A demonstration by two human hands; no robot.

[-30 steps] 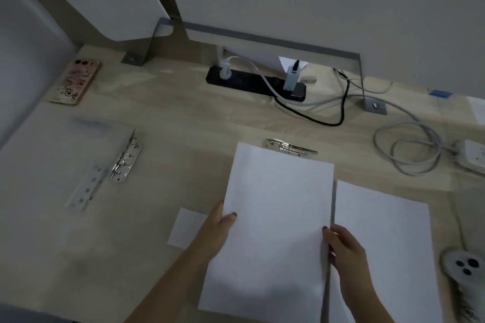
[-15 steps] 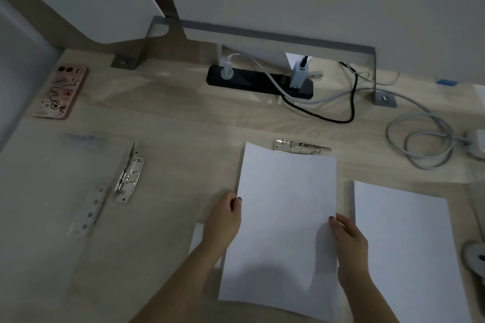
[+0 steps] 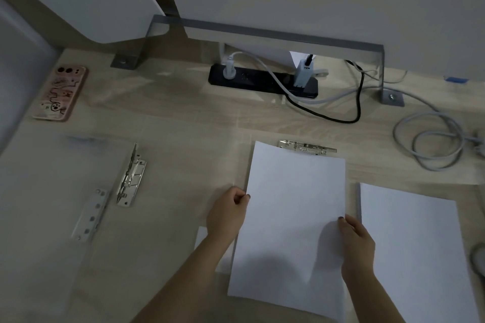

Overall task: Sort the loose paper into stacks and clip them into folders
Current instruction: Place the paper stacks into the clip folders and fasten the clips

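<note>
I hold a stack of white paper (image 3: 294, 217) by both long edges, my left hand (image 3: 227, 214) pinching its left side and my right hand (image 3: 358, 246) gripping its right side. Its far edge lies just short of a silver folder clip (image 3: 307, 147) at the top of a clear folder. A second stack of white paper (image 3: 414, 252) lies flat to the right. On the left lies another transparent folder (image 3: 44, 191) with an open metal clip (image 3: 131, 176) and a loose perforated metal strip (image 3: 90, 214). A small white slip (image 3: 202, 236) peeks out under my left wrist.
A pink-cased phone (image 3: 60, 93) lies at the far left. A black power strip (image 3: 262, 81) with plugs and a black cable sits at the back. Coiled grey cables (image 3: 430, 141) lie at the far right. A grey metal bracket (image 3: 262, 31) holds the divider panels behind.
The held stack has moved away from me toward the silver clip and lowered nearer the desk. Both hands slid up along its edges. The view shifted slightly right.
</note>
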